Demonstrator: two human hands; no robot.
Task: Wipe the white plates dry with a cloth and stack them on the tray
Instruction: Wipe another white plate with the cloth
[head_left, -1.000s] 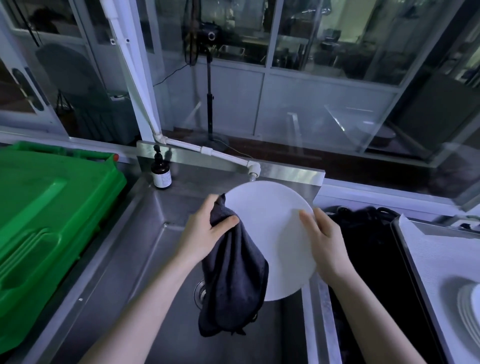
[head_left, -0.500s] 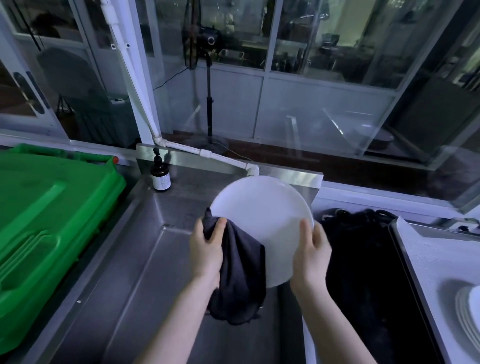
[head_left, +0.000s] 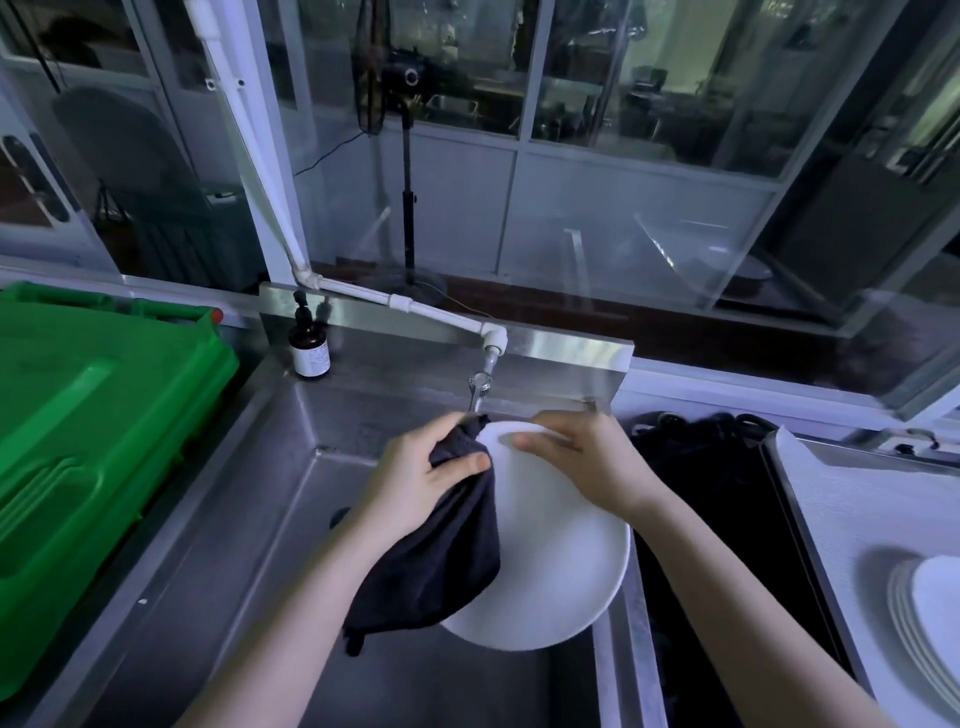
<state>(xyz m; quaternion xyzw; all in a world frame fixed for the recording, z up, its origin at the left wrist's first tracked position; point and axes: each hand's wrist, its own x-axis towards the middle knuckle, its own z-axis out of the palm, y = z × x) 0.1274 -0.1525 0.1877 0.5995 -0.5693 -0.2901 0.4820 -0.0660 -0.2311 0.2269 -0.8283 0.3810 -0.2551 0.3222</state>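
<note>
**Drying one plate over the sink**

The white plate (head_left: 561, 561) is tilted above the sink (head_left: 208, 571). Left hand (head_left: 415, 483) fingers (head_left: 467, 464) pinch the dark cloth (head_left: 436, 566) against its upper left rim. Right hand (head_left: 587, 462) curls over the top rim. Advice: rotate with the right hand and sweep the cloth over face and back. Dried stack (head_left: 924, 613) sits on the tray (head_left: 831, 519), right.

Two hands are counted: the left hand (head_left: 415, 483) and the right hand (head_left: 587, 462). One white plate (head_left: 561, 545) and one dark cloth (head_left: 441, 561) are held. One stack of plates (head_left: 930, 608), its number unclear, is seen on one tray (head_left: 841, 493). One pump bottle (head_left: 309, 349), one tap (head_left: 480, 387) and one green bin (head_left: 93, 441) are noted.
</note>
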